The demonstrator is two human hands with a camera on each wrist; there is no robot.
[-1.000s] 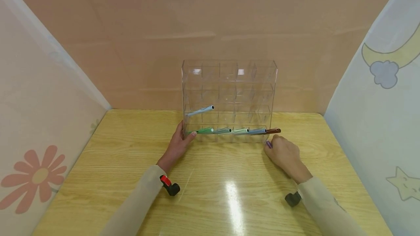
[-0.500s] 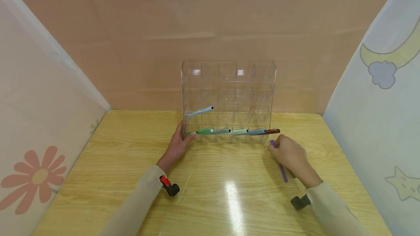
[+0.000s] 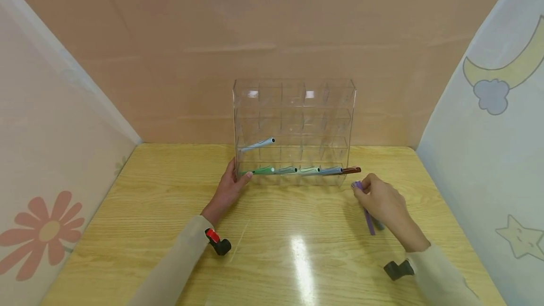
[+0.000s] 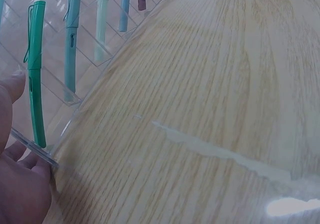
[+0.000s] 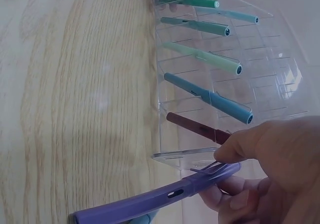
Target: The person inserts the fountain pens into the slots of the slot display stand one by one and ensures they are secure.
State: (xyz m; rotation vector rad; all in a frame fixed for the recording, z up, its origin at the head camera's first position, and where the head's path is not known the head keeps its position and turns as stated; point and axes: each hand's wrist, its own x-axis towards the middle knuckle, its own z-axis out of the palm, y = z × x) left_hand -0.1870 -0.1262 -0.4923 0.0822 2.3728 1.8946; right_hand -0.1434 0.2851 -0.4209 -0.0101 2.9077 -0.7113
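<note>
A clear acrylic rack (image 3: pixel 293 178) with rows of compartments stands upright on the table. At its lower left corner my left hand (image 3: pixel 227 192) grips the side, thumb in front beside a green pen (image 4: pixel 35 74). My right hand (image 3: pixel 382 199), just off the rack's lower right corner, pinches a purple pen (image 5: pixel 135 201) near its clip end, the other end slanting down toward me. A blue-green pen (image 5: pixel 142 218) shows partly behind the purple one; I cannot tell whether the right hand holds it too.
The bottom row bears the green pen, a teal pen (image 3: pixel 286 170), a pale green pen (image 3: pixel 309 171), a blue pen (image 3: pixel 331 170) and a brown pen (image 3: pixel 352 170). A light blue pen (image 3: pixel 259 144) leans one row higher. Patterned panels flank the wooden table (image 3: pixel 263 249).
My right hand has drawn right, away from the rack's corner. The purple pen has swung from nearly end-on to lengthwise, and the blue-green pen has come into sight. The left hand keeps its grip.
</note>
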